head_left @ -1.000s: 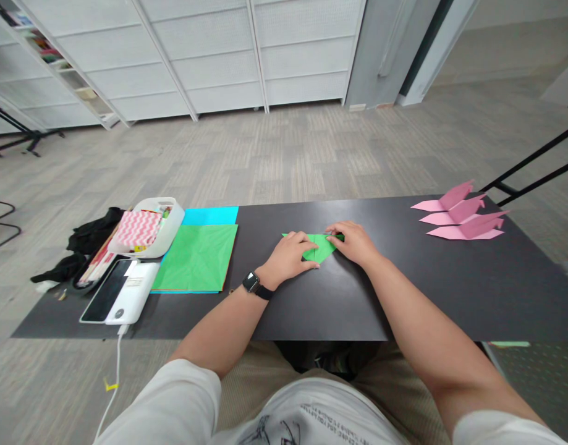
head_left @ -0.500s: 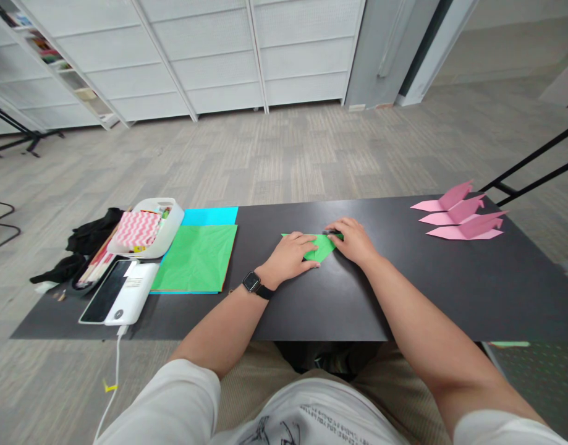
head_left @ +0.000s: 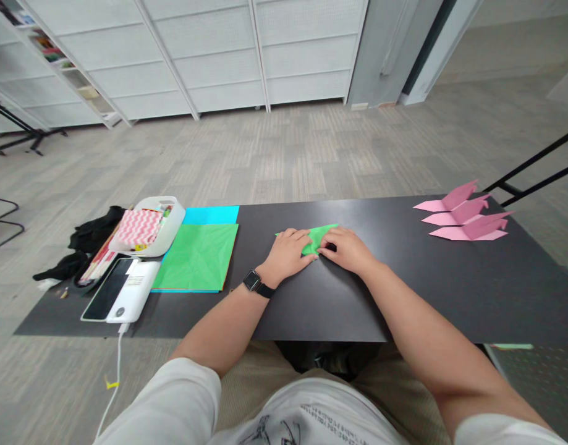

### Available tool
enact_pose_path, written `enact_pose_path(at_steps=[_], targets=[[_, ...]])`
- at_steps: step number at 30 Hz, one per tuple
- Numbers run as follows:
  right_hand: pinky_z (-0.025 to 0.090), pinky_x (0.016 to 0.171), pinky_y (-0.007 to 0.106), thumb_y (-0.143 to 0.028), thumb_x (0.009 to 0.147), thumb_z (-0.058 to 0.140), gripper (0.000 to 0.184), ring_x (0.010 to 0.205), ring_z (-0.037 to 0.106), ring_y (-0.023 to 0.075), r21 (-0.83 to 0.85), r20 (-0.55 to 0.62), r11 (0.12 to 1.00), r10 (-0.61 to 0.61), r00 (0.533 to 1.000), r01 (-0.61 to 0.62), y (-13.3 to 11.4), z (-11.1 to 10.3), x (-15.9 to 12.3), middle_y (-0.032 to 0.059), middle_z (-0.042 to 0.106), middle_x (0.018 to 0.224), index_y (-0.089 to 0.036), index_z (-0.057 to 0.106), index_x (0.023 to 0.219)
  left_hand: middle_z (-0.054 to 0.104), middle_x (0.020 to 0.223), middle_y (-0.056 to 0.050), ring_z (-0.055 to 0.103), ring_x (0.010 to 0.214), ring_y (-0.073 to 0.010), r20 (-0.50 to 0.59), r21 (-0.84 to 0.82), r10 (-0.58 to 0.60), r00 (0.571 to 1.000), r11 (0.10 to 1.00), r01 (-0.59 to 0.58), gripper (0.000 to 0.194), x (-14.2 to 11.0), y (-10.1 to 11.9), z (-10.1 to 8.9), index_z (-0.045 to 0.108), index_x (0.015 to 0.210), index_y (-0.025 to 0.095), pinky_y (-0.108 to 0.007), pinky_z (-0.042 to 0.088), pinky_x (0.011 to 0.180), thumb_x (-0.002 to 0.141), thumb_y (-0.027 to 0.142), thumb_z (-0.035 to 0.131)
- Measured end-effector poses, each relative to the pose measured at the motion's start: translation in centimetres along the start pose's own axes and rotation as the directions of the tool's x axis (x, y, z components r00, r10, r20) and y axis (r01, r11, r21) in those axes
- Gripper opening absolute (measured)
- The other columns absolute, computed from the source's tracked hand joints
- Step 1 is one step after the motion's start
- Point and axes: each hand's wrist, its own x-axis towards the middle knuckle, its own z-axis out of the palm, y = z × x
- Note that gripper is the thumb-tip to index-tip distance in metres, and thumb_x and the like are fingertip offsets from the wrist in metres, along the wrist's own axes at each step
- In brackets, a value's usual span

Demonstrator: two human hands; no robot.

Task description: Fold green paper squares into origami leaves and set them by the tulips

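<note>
I see that my right hand (head_left: 346,248) has just left the far right corner of the folded green paper (head_left: 317,235) for its near edge, so the work seems to shift there. Compared with the earlier frame, the paper's right end angles farther up the desk (head_left: 450,290); my left hand (head_left: 288,252) still lies spread over it, while I cannot tell whether the right grip pinches it.

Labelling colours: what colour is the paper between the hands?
The paper is green; best seen in the head view.
</note>
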Motion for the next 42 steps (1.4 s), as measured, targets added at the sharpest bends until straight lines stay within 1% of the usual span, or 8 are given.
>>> enact_pose_path(at_steps=[4, 11, 15, 18, 23, 30, 36, 42], targets=[[0.041, 0.085, 0.038, -0.029, 0.093, 0.076, 0.012, 0.098, 0.064, 0.0256, -0.034, 0.006, 0.999, 0.011, 1.0, -0.011, -0.9, 0.2, -0.1, 0.004, 0.073, 0.094, -0.026, 0.069, 0.085, 0.063, 0.155, -0.006, 0.055, 0.134, -0.0318, 0.009, 0.012, -0.004, 1.0, 1.0, 0.004, 0.038, 0.1, 0.1, -0.1, 0.072, 0.123, 0.024, -0.051, 0.045, 0.114, 0.098, 0.052, 0.071], [0.038, 0.083, 0.037, -0.025, 0.092, 0.077, 0.016, 0.094, 0.063, 0.0247, -0.038, 0.028, 0.999, -0.016, 0.999, 0.017, -1.6, 0.3, -0.3, 0.0027, 0.071, 0.088, -0.025, 0.066, 0.08, 0.064, 0.153, -0.007, 0.055, 0.134, -0.0325, 0.04, -0.01, 0.022, 0.999, 1.0, -0.021, 0.042, 0.1, 0.0, -0.4, 0.072, 0.127, 0.025, -0.052, 0.044, 0.115, 0.097, 0.053, 0.073], [0.039, 0.08, 0.037, -0.025, 0.093, 0.077, 0.018, 0.092, 0.064, 0.0252, -0.064, 0.025, 0.997, 0.033, 0.999, -0.032, -1.6, 0.3, -0.3, 0.0027, 0.071, 0.087, -0.025, 0.066, 0.078, 0.063, 0.153, -0.007, 0.055, 0.134, -0.0332, 0.04, -0.011, 0.015, 0.999, 1.0, -0.015, 0.042, 0.1, 0.0, -0.4, 0.073, 0.127, 0.026, -0.052, 0.045, 0.113, 0.095, 0.054, 0.074], [0.04, 0.078, 0.037, -0.026, 0.093, 0.076, 0.022, 0.091, 0.064, 0.0256, -0.091, -0.011, 0.99, 0.108, 0.994, -0.108, -1.1, 0.2, -0.1, 0.0029, 0.07, 0.086, -0.025, 0.064, 0.075, 0.064, 0.153, -0.006, 0.055, 0.134, -0.0329, 0.035, -0.006, 0.012, 0.999, 1.0, -0.012, 0.042, 0.1, 0.0, -0.3, 0.073, 0.125, 0.026, -0.051, 0.045, 0.113, 0.095, 0.055, 0.075], [0.041, 0.076, 0.038, -0.03, 0.096, 0.074, 0.023, 0.086, 0.063, 0.0255, -0.11, -0.097, 0.971, 0.203, 0.974, -0.213, 0.7, 0.1, 0.0, 0.0046, 0.069, 0.086, -0.025, 0.064, 0.076, 0.063, 0.154, -0.006, 0.055, 0.134, -0.0322, 0.029, -0.011, 0.014, 0.999, 1.0, -0.013, 0.042, 0.0, -0.1, -0.2, 0.073, 0.124, 0.026, -0.052, 0.045, 0.115, 0.094, 0.056, 0.076], [0.042, 0.078, 0.04, -0.035, 0.096, 0.073, 0.023, 0.086, 0.062, 0.0269, -0.133, -0.177, 0.951, 0.256, 0.95, -0.281, 2.8, 0.2, 0.2, 0.0058, 0.07, 0.087, -0.025, 0.067, 0.077, 0.062, 0.155, -0.006, 0.054, 0.135, -0.0325, 0.027, -0.021, 0.006, 1.0, 1.0, -0.005, 0.042, 0.0, -0.2, 0.1, 0.074, 0.125, 0.027, -0.053, 0.045, 0.113, 0.094, 0.056, 0.076], [0.041, 0.074, 0.04, -0.041, 0.097, 0.071, 0.028, 0.087, 0.06, 0.0284, -0.161, -0.261, 0.917, 0.318, 0.911, -0.366, 3.8, 0.0, 0.3, 0.0087, 0.071, 0.088, -0.025, 0.068, 0.075, 0.062, 0.155, -0.005, 0.054, 0.135, -0.033, 0.036, -0.029, 0.0, 0.999, 1.0, 0.002, 0.04, 0.1, -0.1, -0.1, 0.074, 0.122, 0.026, -0.053, 0.046, 0.112, 0.093, 0.054, 0.078], [0.043, 0.078, 0.042, -0.047, 0.098, 0.068, 0.033, 0.086, 0.059, 0.0289, -0.147, -0.327, 0.897, 0.355, 0.876, -0.418, 4.7, 0.1, 0.4, 0.0103, 0.07, 0.087, -0.024, 0.069, 0.075, 0.062, 0.156, -0.005, 0.055, 0.134, -0.033, 0.028, -0.029, -0.004, 1.0, 1.0, 0.005, 0.042, 0.1, -0.1, 0.0, 0.074, 0.124, 0.026, -0.053, 0.046, 0.111, 0.093, 0.054, 0.078]])
